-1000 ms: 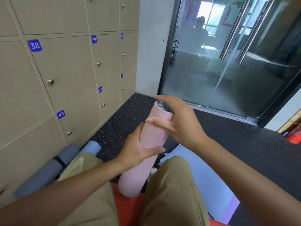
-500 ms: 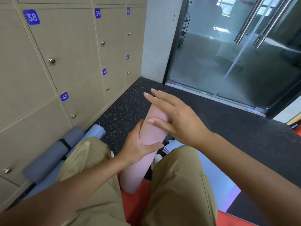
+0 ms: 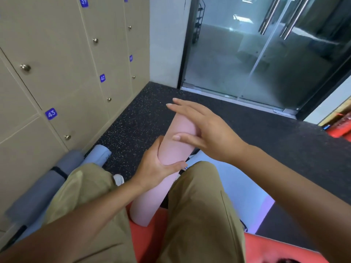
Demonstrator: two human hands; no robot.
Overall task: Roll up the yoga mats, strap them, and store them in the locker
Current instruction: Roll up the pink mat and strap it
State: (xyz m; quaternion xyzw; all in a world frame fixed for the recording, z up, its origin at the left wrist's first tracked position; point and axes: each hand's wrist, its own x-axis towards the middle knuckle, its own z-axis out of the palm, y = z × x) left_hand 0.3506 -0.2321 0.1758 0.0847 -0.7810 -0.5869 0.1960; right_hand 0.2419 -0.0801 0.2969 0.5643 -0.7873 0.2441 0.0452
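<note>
A rolled pink yoga mat [image 3: 152, 196] stands tilted between my knees, its lower end on a red mat [image 3: 275, 249]. My left hand [image 3: 153, 168] grips the roll around its middle. My right hand [image 3: 205, 133] lies against the roll's upper end with straight fingers and the thumb across the front. A rolled grey mat with a black strap [image 3: 47, 186] and a rolled light blue mat [image 3: 98, 154] lie on the floor along the base of the beige lockers [image 3: 57, 73], whose doors are all closed.
A light blue mat [image 3: 237, 190] lies flat on the dark speckled floor [image 3: 142, 114] to the right of my knees. Glass doors [image 3: 266, 54] stand ahead. Red objects [image 3: 340, 126] lie at the far right edge.
My right hand has let go of the roll's top end and now lies flat with straight fingers. The view has tilted downward toward the floor.
</note>
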